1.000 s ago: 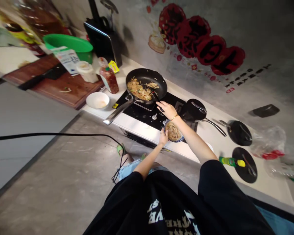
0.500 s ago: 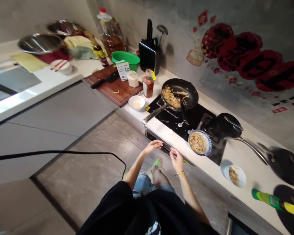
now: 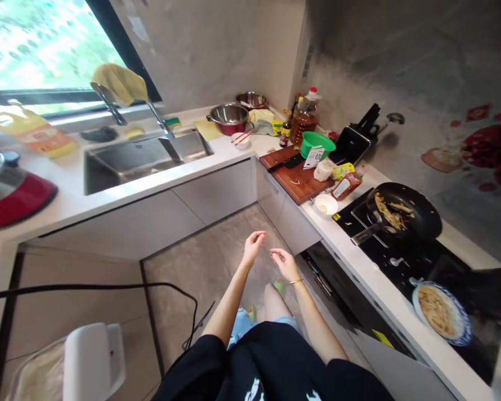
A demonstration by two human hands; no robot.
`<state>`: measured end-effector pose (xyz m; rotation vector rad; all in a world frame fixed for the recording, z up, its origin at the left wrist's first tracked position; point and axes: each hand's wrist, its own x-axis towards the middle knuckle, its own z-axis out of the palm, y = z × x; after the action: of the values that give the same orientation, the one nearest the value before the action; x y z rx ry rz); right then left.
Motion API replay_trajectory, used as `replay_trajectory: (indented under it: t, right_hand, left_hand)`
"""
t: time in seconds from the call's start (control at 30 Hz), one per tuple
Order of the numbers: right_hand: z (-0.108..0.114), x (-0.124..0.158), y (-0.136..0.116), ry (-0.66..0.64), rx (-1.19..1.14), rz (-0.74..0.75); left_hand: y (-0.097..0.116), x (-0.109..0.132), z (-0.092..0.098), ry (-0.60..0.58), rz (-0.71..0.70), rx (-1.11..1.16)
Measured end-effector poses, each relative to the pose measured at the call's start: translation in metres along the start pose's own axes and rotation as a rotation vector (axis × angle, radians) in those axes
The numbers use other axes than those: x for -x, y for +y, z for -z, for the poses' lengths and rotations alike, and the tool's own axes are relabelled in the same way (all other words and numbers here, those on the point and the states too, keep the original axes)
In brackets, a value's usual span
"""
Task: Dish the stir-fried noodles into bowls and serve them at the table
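Note:
My left hand (image 3: 254,248) is held out over the floor in front of my body, its fingers loosely curved, with nothing visible in it. Close by on the right, my right hand (image 3: 285,264) is also loosely bent and appears to hold nothing; a gold bracelet (image 3: 294,282) circles its wrist. The two hands are apart and touch neither counter nor cookware. To their right, a frying pan (image 3: 417,209) with cooked food sits on the black stove (image 3: 384,250). A small white bowl (image 3: 326,205) stands between the stove and the wooden cutting board (image 3: 290,178).
A blue-patterned bowl of food (image 3: 438,312) stands at the stove's front edge. On the board lie a knife (image 3: 286,162) and a white jar (image 3: 323,170), near a green basin (image 3: 317,146). A sink (image 3: 146,159) is at left. A black cable (image 3: 150,285) crosses the lower left.
The view has swung left, bringing the sink, window and red appliance into sight, while the stove has slid right. My hands remain raised in front of me, with the left fingers more curled.

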<state>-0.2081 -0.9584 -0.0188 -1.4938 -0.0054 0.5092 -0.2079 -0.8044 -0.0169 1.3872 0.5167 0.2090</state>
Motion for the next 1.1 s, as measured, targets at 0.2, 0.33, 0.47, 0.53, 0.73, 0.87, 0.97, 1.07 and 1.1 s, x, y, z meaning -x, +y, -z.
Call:
replay_trajectory:
  t: [0.2,0.33,0.47,0.53,0.73,0.87,0.97,1.07,1.1]
  right_hand:
    - [-0.014,-0.066,0.018,0.211,-0.283,-0.254]
    - [0.033,-0.069,0.061,0.604,-0.479,-0.346]
    - [0.102,-0.033,0.109,0.951,-0.650,-0.353]
    - [0.139,-0.015,0.134,1.073,-0.731,-0.330]
    - [0.253,-0.006,0.211,1.300,-0.915,-0.256]
    - [0.314,-0.027,0.262,1.347,-0.990,-0.222]
    - [0.339,-0.040,0.293,1.339,-1.030,-0.196]
    - [0.344,-0.043,0.313,1.339,-1.060,-0.178]
    - [0.340,-0.041,0.318,1.343,-1.066,-0.177]
  left_hand:
    - [0.007,-0.068,0.030,0.021,-0.004,-0.006]
    - [-0.019,-0.084,0.021,-0.075,0.072,-0.039]
    - [-0.069,-0.078,-0.012,-0.314,0.194,-0.069]
    - [-0.103,-0.070,-0.037,-0.433,0.248,-0.076]
    - [-0.211,-0.044,-0.103,-0.692,0.354,-0.102]
    - [-0.279,-0.039,-0.143,-0.758,0.382,-0.143]
    - [-0.319,-0.031,-0.178,-0.787,0.376,-0.154]
    - [-0.341,-0.015,-0.212,-0.828,0.314,-0.176]
    - [-0.344,-0.009,-0.222,-0.843,0.266,-0.194]
